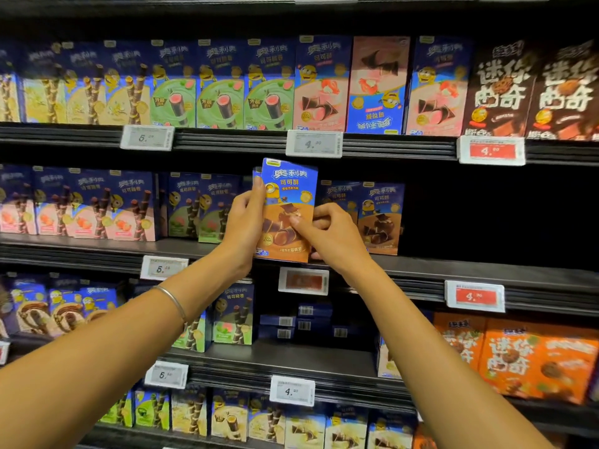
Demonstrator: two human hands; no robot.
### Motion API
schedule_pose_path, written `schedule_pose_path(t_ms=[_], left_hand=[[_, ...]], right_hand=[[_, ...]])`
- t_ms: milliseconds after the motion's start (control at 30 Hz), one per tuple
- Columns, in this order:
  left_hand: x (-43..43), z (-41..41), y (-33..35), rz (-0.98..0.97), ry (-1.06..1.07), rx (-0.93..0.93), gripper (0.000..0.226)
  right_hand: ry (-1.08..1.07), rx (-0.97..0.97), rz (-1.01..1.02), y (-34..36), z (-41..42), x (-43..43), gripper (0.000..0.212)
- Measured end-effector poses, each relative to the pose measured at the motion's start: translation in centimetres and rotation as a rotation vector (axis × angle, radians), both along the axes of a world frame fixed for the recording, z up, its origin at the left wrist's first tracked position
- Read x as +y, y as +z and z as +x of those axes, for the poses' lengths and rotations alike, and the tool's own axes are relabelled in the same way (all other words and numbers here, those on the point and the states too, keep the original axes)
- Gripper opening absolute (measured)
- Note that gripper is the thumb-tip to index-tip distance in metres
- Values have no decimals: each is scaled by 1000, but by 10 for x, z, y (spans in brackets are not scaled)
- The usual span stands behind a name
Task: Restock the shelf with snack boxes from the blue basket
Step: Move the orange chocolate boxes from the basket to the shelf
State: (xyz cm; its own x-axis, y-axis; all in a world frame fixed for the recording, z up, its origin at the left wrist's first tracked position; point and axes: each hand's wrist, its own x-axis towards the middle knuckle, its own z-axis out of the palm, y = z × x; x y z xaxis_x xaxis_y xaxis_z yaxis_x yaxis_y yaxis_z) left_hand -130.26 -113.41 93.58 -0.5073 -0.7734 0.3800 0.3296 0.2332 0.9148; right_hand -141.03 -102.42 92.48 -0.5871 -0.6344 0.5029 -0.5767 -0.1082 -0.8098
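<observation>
I hold a blue and brown snack box (290,196) upright in front of the middle shelf (453,270). My left hand (244,222) grips its left edge, thumb on the front near the top. My right hand (334,236) pinches its right side, thumb pressed on the brown front. A second box edge shows just behind the first at its upper left. Two matching brown boxes (381,218) stand on the shelf just right of my hands. The blue basket is out of sight.
The middle shelf right of the brown boxes is a dark gap (492,215). Rows of similar boxes fill the top shelf (227,137) and the left side. Flat-lying boxes (301,322) sit on the shelf below. Price tags (313,143) line the shelf edges.
</observation>
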Motion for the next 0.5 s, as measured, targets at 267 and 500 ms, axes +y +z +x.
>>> schedule_pose_path(t_ms=[267,500], left_hand=[[16,-17,-2,134,-207,50,70],[5,-26,-1,216,29,46,39]], right_hand=[[81,-196,-6,10,-13,32,35],[-18,-198,-73,6,-63,63,22]])
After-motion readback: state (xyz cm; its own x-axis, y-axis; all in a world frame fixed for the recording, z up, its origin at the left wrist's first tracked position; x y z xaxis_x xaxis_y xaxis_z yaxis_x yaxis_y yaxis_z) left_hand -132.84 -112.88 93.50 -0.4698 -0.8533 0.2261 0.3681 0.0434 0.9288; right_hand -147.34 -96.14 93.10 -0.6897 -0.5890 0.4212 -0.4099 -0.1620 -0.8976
